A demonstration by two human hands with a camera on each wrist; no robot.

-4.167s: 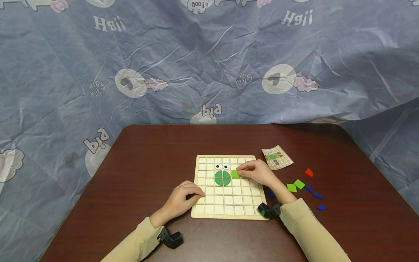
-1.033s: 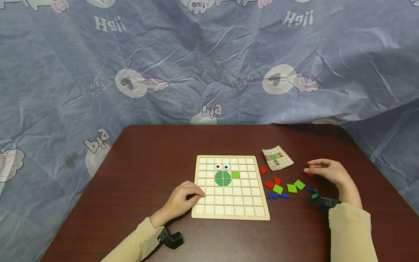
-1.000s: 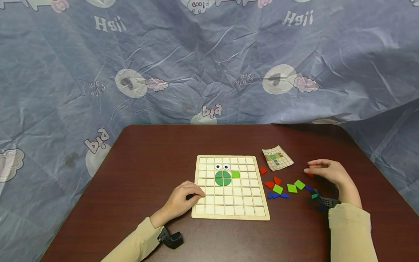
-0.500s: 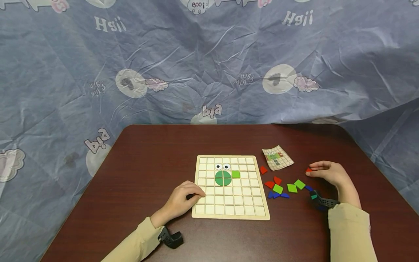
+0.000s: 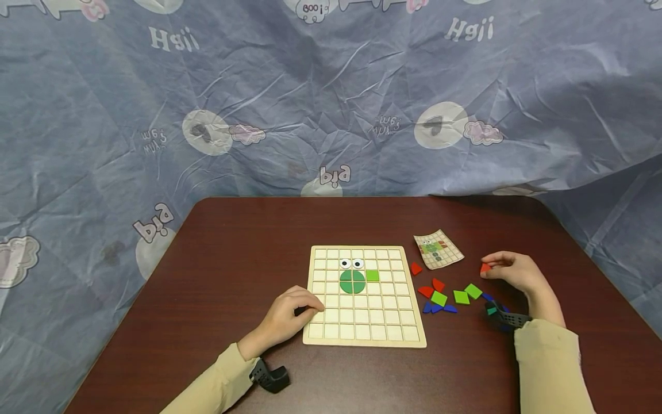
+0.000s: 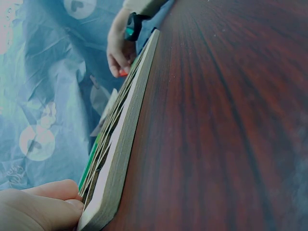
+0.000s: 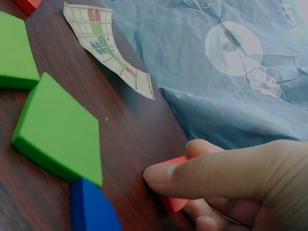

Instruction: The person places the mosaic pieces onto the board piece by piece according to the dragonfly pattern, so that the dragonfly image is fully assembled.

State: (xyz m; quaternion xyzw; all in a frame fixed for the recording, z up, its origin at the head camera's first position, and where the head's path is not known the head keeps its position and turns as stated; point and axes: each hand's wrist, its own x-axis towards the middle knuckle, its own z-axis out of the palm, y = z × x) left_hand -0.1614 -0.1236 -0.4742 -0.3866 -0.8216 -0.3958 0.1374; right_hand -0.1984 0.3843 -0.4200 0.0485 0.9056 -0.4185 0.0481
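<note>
At the right of the table, my right hand (image 5: 517, 271) pinches a red quarter-round piece (image 5: 485, 268) between thumb and fingers. The right wrist view has this red piece (image 7: 174, 203) partly covered by the thumb, close to the tabletop. A pale wooden grid board (image 5: 362, 317) lies at mid-table. On it sit two eye pieces (image 5: 351, 263), a dark green circle (image 5: 352, 282) of quarter pieces and a light green square (image 5: 372, 275). My left hand (image 5: 284, 313) rests at the board's left side, its fingertips touching the edge in the left wrist view.
A curled pattern card (image 5: 438, 249) lies right of the board. Between board and right hand are loose red pieces (image 5: 426, 291), light green squares (image 5: 462, 297) and blue pieces (image 5: 450, 309). A patterned cloth (image 5: 331, 98) hangs behind the table.
The right hand left the light green square on the board and moved right to the red quarter-round piece. It now pinches that piece, shifted slightly left. The left hand stays put.
</note>
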